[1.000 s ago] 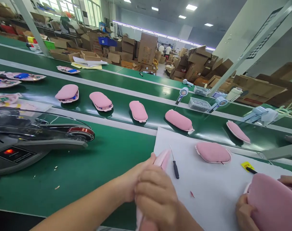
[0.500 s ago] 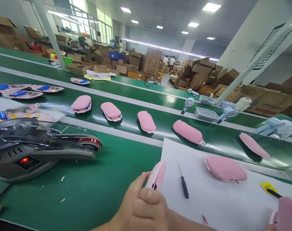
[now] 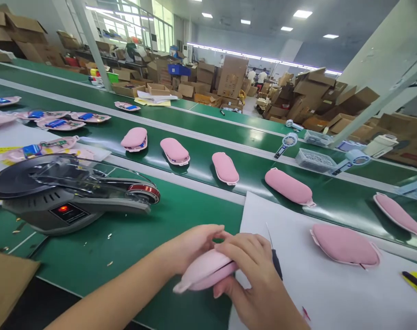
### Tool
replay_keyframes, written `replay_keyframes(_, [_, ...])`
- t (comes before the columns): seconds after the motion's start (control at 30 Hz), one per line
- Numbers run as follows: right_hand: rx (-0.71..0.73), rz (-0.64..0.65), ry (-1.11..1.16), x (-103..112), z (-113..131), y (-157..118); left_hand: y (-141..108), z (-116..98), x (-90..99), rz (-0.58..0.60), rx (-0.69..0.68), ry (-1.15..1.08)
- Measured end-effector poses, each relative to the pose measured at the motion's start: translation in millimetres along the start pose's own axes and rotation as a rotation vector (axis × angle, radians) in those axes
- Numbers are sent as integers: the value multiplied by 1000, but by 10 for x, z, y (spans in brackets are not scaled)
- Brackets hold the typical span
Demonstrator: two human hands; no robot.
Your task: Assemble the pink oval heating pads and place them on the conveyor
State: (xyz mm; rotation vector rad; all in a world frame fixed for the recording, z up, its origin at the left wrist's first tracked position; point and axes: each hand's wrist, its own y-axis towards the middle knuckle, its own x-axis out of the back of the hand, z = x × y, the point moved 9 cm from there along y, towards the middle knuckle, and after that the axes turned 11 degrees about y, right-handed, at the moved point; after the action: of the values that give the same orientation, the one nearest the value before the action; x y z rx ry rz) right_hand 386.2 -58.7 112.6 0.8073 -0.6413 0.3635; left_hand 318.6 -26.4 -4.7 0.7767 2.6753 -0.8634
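Observation:
A pink padded case (image 3: pixel 203 272) is tilted between my hands, a dark seam gap along its side. My right hand (image 3: pixel 255 270) grips its right end, thumb below and fingers over the top. Behind the case, my left hand (image 3: pixel 198 247) curls against its far side, its fingertips near my right fingers; part of its hold is hidden. A dark-handled screwdriver (image 3: pixel 276 265) lies on the white sheet (image 3: pixel 280 302), partly behind my right hand. Another pink case (image 3: pixel 346 245) rests on that sheet.
More pink cases (image 3: pixel 225 168) stand in a row on the green belt (image 3: pixel 194 172). A grey machine with a red light (image 3: pixel 67 213) is at the left, with opened pink shells (image 3: pixel 60 123) beyond it. Clear trays (image 3: pixel 315 160) and small fans (image 3: pixel 287 144) are at the right back.
The case has turned from nearly upright to lying slantwise, and my hands have spread to either side of it. The view has shifted, and the pink item at the lower right has left it.

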Motion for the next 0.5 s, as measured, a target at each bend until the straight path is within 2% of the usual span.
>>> replay_keyframes(0.03, [-49,-29,-34,10,-88,-84,-53,-16,64,-52,-14,38])
replay_keyframes(0.1, [-145,-95,-139,5,-239,-232,-198,-100,185,-189,-128,183])
replay_keyframes(0.17, [-194,-159,-228,-35,-305,-319,-355,-239,172,-306,-354,566])
replay_keyframes(0.23, [-201,-248,-262,-76,-300,-343,-464,-261,160,-466,-525,766])
replay_keyframes(0.33, [-203,-348,-255,-144,-266,-308,-456,-153,159,-622,-657,881])
replay_keyframes(0.5, [-206,-366,-263,-185,-245,-233,-501,-164,181,-838,-839,937])
